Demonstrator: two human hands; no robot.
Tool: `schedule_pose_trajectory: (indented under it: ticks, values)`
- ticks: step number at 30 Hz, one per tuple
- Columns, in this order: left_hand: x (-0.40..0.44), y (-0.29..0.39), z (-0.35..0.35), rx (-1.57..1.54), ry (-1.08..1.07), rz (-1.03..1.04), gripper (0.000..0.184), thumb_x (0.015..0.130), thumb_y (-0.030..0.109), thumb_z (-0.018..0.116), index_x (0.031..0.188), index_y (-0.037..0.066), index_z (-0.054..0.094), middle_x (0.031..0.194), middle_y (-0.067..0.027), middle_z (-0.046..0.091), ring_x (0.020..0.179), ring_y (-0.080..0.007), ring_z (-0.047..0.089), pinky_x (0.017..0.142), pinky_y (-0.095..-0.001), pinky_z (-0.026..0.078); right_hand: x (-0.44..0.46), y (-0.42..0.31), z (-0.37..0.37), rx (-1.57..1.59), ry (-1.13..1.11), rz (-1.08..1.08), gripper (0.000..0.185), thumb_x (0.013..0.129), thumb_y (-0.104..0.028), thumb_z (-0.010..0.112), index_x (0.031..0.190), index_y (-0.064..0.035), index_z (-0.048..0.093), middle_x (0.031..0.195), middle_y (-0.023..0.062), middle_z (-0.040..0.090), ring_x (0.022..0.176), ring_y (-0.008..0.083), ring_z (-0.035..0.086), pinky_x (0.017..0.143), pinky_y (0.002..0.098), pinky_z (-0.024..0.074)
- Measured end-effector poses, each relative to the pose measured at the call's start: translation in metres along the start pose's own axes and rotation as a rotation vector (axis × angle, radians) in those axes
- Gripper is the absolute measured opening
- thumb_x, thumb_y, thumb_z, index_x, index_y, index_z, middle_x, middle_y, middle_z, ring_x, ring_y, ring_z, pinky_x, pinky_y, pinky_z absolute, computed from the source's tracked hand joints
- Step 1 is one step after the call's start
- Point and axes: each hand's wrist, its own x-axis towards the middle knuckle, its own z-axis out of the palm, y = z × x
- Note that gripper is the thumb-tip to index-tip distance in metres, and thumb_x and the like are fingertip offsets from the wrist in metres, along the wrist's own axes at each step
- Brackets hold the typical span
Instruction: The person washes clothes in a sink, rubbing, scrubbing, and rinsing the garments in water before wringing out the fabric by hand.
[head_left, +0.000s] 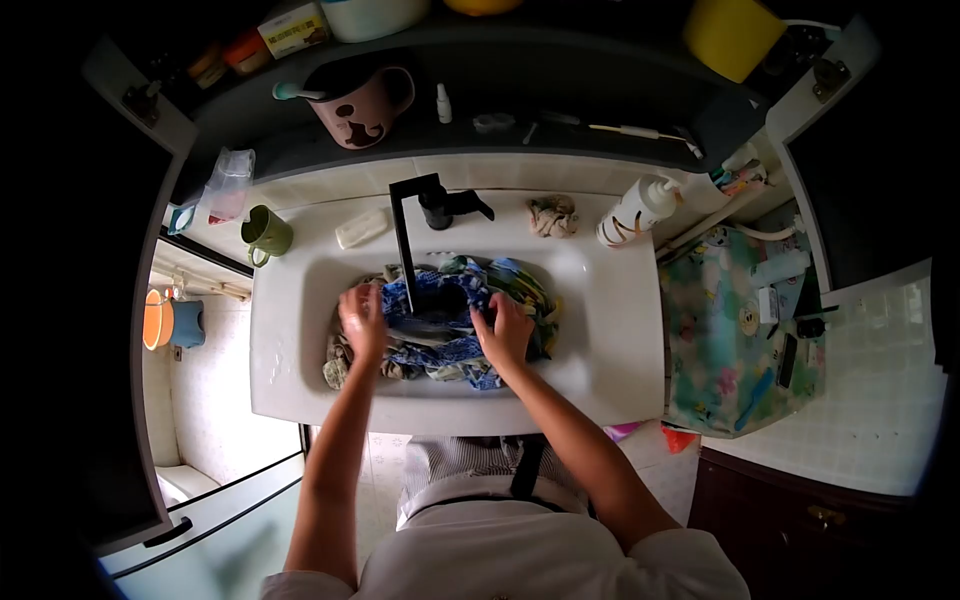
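Observation:
Wet-looking clothes lie heaped in the white sink [610, 370], beneath a black faucet [404, 240]. On top is a blue patterned garment [430, 350], spread between my two hands with a dark hollow in its middle. My left hand [362, 322] is slightly blurred, its curled fingers at the garment's left edge. At the right edge, my right hand [505, 330] grips the cloth between thumb and fingers. Camouflage-like cloth [338, 370] shows at the lower left of the heap, and green and yellow cloth [540, 300] at its right. The heap hides the sink's bottom.
Along the sink's back rim stand a green mug [267, 234], a bar of soap [362, 229], a crumpled cloth [552, 215] and a white pump bottle [638, 212]. A pink pitcher [360, 110] sits on the dark shelf [560, 140] above. Open cabinet doors flank both sides.

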Motion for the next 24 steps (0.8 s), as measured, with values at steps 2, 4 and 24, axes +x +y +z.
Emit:
schedule_pose_trajectory:
  ticks: [2, 4, 24]
  values:
    - [-0.016, -0.017, 0.047, 0.031, -0.003, 0.075, 0.019, 0.088, 0.025, 0.058, 0.088, 0.006, 0.06, 0.084, -0.014, 0.056, 0.083, -0.0321, 0.053, 0.078, -0.0437, 0.041, 0.024, -0.009, 0.02, -0.188, 0.112, -0.016, 0.028, 0.078, -0.031, 0.064, 0.084, -0.0075, 0.049, 0.082, 0.0099, 0.055, 0.083, 0.032, 0.053, 0.073, 0.0441, 0.0394]
    - [-0.051, -0.028, 0.089, 0.49, -0.028, 0.333, 0.032, 0.081, 0.034, 0.057, 0.099, 0.009, 0.064, 0.088, -0.0143, 0.062, 0.089, -0.0383, 0.054, 0.084, -0.0486, 0.037, 0.035, -0.011, 0.035, -0.207, -0.026, -0.079, 0.024, 0.077, -0.025, 0.064, 0.085, -0.0079, 0.049, 0.082, 0.0101, 0.057, 0.084, 0.0339, 0.054, 0.073, 0.0455, 0.0401]
    - [-0.01, -0.054, 0.132, 0.384, -0.738, 0.109, 0.037, 0.083, 0.044, 0.053, 0.097, 0.013, 0.067, 0.089, -0.0175, 0.067, 0.082, -0.0353, 0.065, 0.073, -0.0467, 0.049, 0.067, 0.035, 0.116, -0.264, -0.084, -0.085, 0.027, 0.075, -0.031, 0.067, 0.065, -0.0086, 0.058, 0.063, 0.0133, 0.059, 0.062, 0.0332, 0.06, 0.057, 0.0441, 0.0468]
